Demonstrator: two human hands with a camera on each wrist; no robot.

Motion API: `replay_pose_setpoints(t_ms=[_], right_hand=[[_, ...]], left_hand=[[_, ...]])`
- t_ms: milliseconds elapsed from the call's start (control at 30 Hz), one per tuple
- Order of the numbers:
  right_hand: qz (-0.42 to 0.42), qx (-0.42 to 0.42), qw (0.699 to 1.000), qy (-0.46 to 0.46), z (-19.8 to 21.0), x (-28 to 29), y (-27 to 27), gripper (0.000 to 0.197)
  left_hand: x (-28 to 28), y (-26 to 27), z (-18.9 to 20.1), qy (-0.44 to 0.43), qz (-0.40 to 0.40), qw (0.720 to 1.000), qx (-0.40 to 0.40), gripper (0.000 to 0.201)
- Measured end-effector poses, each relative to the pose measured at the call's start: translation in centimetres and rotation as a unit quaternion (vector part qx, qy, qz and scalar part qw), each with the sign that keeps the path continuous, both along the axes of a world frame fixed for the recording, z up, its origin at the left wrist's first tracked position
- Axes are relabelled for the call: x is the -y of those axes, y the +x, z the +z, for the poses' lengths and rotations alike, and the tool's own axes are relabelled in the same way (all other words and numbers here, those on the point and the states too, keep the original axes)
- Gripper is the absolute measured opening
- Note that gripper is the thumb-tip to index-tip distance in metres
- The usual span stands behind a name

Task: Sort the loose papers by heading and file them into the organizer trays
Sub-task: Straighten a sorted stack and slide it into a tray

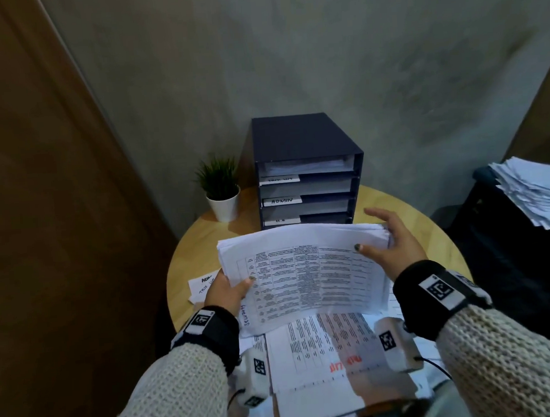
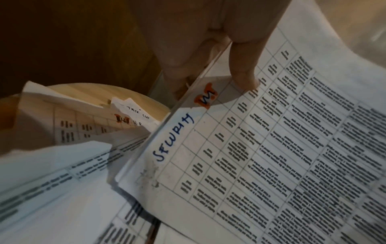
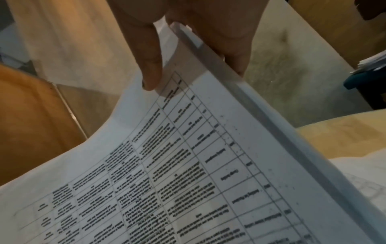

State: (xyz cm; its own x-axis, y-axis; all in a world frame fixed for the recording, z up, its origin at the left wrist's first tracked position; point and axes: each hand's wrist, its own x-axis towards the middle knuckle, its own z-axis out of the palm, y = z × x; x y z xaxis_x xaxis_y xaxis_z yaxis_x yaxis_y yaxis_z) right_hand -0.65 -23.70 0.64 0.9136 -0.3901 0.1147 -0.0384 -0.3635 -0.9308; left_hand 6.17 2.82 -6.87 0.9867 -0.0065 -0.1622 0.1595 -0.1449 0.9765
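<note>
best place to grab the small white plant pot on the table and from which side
Take the small white plant pot round its bare wall, below the rim, coming from the front. It stands upright, leaves crowd the top, the organizer stands close on its right, and the wall is behind, so a grip from above or the right looks awkward.

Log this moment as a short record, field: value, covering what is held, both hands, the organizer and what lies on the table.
held: stack of papers, raised above the table, handwritten heading SECURITY
left hand: pinches the stack's left edge
right hand: grips the stack's right edge, thumb on top
organizer: dark, behind the stack, tray label ADMIN readable
table: round, wooden; loose sheets beneath the stack
plant: left of the organizer
</note>
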Motion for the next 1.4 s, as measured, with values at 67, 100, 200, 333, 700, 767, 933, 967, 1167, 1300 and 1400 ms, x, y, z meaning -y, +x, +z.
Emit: replay_pose_setpoints(t_ms=[67,100,200,333,700,767,933,967,1167,1300,1400], right_hand=[[0.007,0.000,0.999,-0.038,0.6,0.1,0.0,0.050],[0.008,-0.005,0.997,-0.070,1.1,0.1,0.1,0.044],[0.043,-0.068,0.973,-0.217,2.8,0.4,0.3,0.028],[0.104,-0.140,0.905,-0.387,4.6,0.1,0.3,0.037],[0.031,-0.147,0.989,-0.005,-1.3,3.1,1.0,0.011],[-0.010,-0.186,0.980,0.070,-3.0,3.3,1.1,0.020],[-0.014,-0.320,0.947,-0.026,-6.6,2.7,1.8,0.038],[0.003,-0.351,0.933,-0.073,-7.1,2.6,2.1,0.040],[0.023,-0.457,0.877,-0.146,-9.1,2.7,3.6,0.041],[-0.042,-0.423,0.905,-0.015,-9.9,3.7,6.0,0.035],[-0.029,-0.461,0.885,-0.063,-9.4,3.6,8.1,0.040]], left_hand=[[-0.2,-0.1,0.7,0.006,0.000,1.000,0.013,0.026],[-0.3,-0.2,1.2,0.012,-0.001,1.000,0.022,0.025],[-0.7,-0.1,3.3,0.001,-0.011,0.999,0.038,0.032],[-0.8,0.3,6.4,0.034,-0.051,0.995,0.084,0.039],[-0.4,2.4,6.9,0.169,-0.003,0.985,0.027,0.079],[0.2,1.9,4.6,0.087,-0.039,0.994,-0.051,0.071],[2.0,0.7,-0.3,0.011,-0.080,0.976,-0.200,0.046],[2.3,0.8,-0.7,0.003,-0.075,0.974,-0.212,0.046],[3.9,2.7,-1.8,-0.052,-0.074,0.966,-0.241,0.015],[4.9,4.5,-1.8,-0.058,-0.122,0.951,-0.278,0.035],[5.6,6.3,-2.0,-0.039,-0.136,0.947,-0.288,0.032]])
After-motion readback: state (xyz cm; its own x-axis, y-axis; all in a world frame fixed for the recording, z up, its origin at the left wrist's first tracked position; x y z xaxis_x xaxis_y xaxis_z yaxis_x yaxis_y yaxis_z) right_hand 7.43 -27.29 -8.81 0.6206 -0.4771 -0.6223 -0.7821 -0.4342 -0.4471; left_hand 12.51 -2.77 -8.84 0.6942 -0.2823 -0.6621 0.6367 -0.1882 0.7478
